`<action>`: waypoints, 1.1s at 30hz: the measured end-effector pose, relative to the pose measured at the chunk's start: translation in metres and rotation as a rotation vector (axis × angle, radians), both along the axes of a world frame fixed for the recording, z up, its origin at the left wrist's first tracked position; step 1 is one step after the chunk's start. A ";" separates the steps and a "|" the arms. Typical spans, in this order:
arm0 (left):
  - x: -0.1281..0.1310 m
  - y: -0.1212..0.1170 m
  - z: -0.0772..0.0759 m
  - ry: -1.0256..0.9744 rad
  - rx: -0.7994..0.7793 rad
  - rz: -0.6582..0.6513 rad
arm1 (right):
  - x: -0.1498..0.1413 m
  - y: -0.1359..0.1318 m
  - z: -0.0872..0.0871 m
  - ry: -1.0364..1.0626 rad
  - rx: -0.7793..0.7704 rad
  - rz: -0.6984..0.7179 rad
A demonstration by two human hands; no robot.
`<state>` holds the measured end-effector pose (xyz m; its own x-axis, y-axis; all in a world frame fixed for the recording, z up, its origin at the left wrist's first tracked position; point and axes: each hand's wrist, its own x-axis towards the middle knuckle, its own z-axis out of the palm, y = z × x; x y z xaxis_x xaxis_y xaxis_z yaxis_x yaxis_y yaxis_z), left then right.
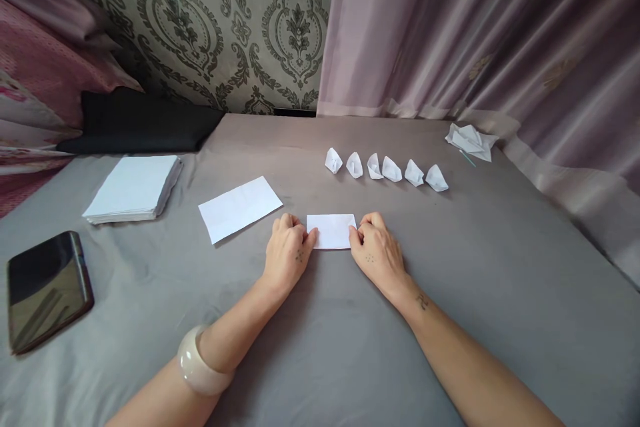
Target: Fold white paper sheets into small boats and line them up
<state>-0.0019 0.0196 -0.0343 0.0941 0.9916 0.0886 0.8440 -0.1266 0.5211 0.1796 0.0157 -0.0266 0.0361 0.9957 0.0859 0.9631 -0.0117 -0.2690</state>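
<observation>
Grey cloth [320, 347], paper [331, 231] seemingly partly under hands [287, 247] [378, 248].

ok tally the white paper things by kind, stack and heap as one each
Small folded pieces in a row: 6
Loose flat paper: 1
Held paper: 1
Stack: 1
Heap: 1
Total: 10

Plain white marks the small sheet [331, 231] in the middle, the larger sheet [240, 209] to its left, the paper stack [137, 183] farther left and the folded paper pieces [392, 169] beyond. The cloth [500, 267] beneath is unpatterned grey; the bangle [196, 361], cream. At the far side, the grey wallpaper [235, 20] carries darker leafy medallions and scrolls, beside a mauve curtain [385, 33] on the right. The folded fabric [140, 121] at far left is black.
</observation>
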 end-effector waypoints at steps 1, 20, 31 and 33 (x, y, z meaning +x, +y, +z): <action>0.000 0.000 0.000 0.007 0.002 -0.004 | 0.000 0.000 0.000 -0.004 0.000 0.001; 0.005 -0.002 0.004 0.255 0.028 -0.011 | -0.004 -0.002 0.006 -0.031 -0.063 -0.027; 0.001 -0.005 0.021 0.399 0.111 -0.522 | -0.005 -0.008 0.001 0.101 0.161 0.349; 0.000 -0.016 0.021 0.419 0.119 -0.546 | -0.009 -0.013 0.000 0.113 0.174 0.299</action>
